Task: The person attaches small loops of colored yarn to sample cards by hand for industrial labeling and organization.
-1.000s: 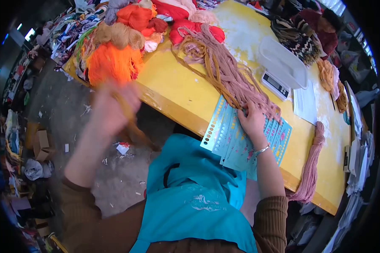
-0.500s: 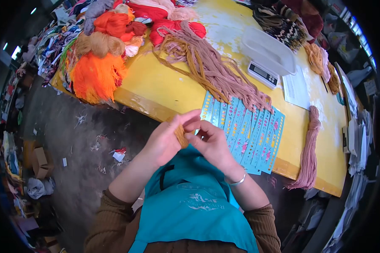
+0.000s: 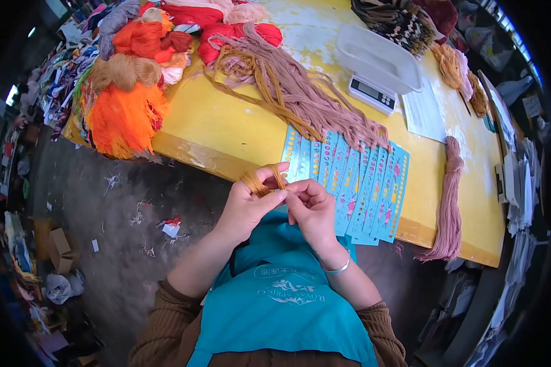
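Observation:
Golden-brown thread [image 3: 254, 184] is looped round the fingers of my left hand [image 3: 249, 206], which is closed on it. A strand of the same thread runs up over the left index finger. My right hand [image 3: 312, 212] meets the left at the fingertips, thumb and forefinger pinched at the thread's end. Both hands are in front of the table's near edge, above the teal apron [image 3: 281, 287]. Just beyond them lie overlapping blue cards [image 3: 355, 183] with rows of holes and printed flowers. Long mauve and golden-brown skeins [image 3: 312, 101] lie across the cards' far ends.
Orange, red and tan yarn bundles [image 3: 128, 116] are heaped at the table's left. A scale [image 3: 371, 93] carrying a clear plastic tray [image 3: 379, 58] stands at the back right, near a paper sheet [image 3: 423, 113]. One mauve skein [image 3: 449, 202] hangs over the yellow table's [image 3: 220, 137] right front edge.
My left hand has turned and its fingers have spread a little, showing the looped thread. My right fingertips have closed in a pinch beside the left thumb. The whole view has shifted slightly.

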A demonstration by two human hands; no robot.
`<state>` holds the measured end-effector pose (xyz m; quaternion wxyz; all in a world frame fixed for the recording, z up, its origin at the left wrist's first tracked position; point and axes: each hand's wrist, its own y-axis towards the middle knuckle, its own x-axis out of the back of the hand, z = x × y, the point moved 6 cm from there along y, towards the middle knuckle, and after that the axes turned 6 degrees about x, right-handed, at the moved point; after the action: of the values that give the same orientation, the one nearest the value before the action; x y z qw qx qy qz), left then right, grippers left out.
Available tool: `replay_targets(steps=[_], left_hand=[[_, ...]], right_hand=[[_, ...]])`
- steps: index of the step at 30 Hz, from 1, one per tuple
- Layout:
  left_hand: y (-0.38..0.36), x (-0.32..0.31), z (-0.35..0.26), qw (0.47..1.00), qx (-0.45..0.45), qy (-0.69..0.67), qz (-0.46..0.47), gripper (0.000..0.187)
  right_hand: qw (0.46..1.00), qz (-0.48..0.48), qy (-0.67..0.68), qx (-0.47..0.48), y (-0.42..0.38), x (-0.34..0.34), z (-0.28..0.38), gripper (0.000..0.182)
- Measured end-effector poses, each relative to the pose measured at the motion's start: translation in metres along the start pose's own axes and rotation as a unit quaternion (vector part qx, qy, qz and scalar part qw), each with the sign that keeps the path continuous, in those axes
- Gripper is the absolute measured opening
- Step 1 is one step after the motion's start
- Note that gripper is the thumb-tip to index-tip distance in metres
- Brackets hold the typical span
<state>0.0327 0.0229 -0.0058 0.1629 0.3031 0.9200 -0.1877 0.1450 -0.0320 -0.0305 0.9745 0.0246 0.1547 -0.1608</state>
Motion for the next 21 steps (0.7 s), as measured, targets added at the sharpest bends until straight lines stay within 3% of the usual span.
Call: replay_targets(steps=[7,9,12,16,18,21], left_hand=[[0.01,0.009,0.009,0.999,-0.026,0.024,-0.002,0.039],[0.013,0.008,0.01,1.0,-0.011,-0.029,0.0,0.04],[0.016,0.007,0.012,0.993,0.011,-0.115,0.012,0.042],[0.014,0.004,0.011,0.992,0.071,-0.102,0.0,0.048],[0.013,0.004,0.011,0.997,0.057,-0.057,-0.009,0.048],[0.012,0.003,0.009,0.999,0.035,-0.006,-0.03,0.048]], right_hand=[[0.999,-0.037,0.034,-0.003,0.004,0.012,-0.008,0.002],[0.98,-0.055,0.175,-0.072,0.006,0.014,-0.018,0.003],[0.953,-0.052,0.279,-0.104,0.007,0.013,-0.013,0.003],[0.976,-0.047,0.197,-0.082,0.005,0.01,-0.011,0.003],[0.991,-0.029,0.128,-0.023,0.006,0.009,-0.009,0.002],[0.991,-0.035,0.126,-0.032,0.005,0.009,-0.009,0.002]])
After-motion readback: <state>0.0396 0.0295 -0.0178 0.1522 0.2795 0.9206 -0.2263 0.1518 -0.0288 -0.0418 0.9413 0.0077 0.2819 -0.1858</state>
